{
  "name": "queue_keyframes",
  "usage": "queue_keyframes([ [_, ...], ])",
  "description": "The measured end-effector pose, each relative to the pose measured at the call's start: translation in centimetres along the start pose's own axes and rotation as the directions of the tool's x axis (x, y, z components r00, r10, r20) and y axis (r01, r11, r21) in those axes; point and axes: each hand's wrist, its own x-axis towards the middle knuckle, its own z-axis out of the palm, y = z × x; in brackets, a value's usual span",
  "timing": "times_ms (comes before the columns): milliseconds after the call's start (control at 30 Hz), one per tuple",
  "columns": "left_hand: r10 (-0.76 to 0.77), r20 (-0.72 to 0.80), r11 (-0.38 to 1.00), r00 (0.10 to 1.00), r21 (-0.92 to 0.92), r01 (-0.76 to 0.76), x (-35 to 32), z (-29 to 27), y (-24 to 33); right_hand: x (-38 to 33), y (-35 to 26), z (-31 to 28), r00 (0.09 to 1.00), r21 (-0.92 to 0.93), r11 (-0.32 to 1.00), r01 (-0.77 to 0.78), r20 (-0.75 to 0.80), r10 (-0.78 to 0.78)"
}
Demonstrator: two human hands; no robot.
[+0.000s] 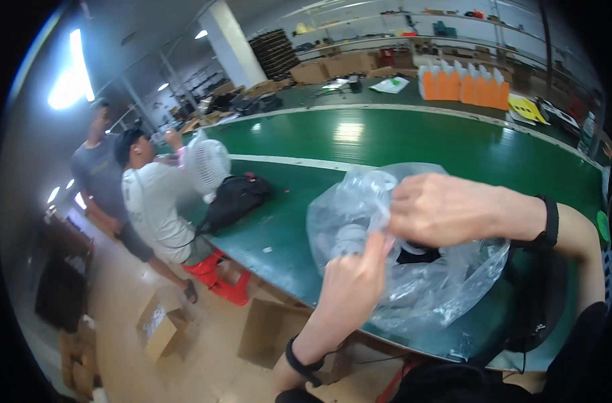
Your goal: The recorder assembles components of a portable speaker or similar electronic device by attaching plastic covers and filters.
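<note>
A large clear plastic bag (433, 302) lies on the green table in front of me, its film crumpled and shiny. White rounded parts (350, 238) show through its left side; their kind is hard to make out. My left hand (352, 289) is closed on the bag's film at the near left, thumb pointing up. Just right of and above it, my right hand (430, 209) is curled in a fist around the film. The two hands almost touch. Something dark shows beneath my right hand, partly covered by the bag.
A black bag (235, 201) and white fan (208, 166) stand left on the table. Beyond runs a green conveyor belt (306, 131), with orange-and-white packages (464, 87) at the back. Two people are at left, one seated on a red stool (222, 279). Cardboard boxes (161, 326) sit on the floor.
</note>
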Motion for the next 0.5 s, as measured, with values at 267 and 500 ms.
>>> queue_keyframes([
  [267, 0.151, 0.048, 0.986, 0.987, -0.072, -0.148, -3.0, 0.9, 0.1, -2.5, -2.1, 0.7, 0.993, 0.127, 0.988, 0.085, -0.095, -0.074],
  [500, 0.143, 0.058, 0.961, 0.988, -0.249, -0.124, -2.2, 0.6, -0.3, -2.5, -1.4, 2.3, 0.976, 0.478, 0.872, 0.101, -0.219, 0.008],
])
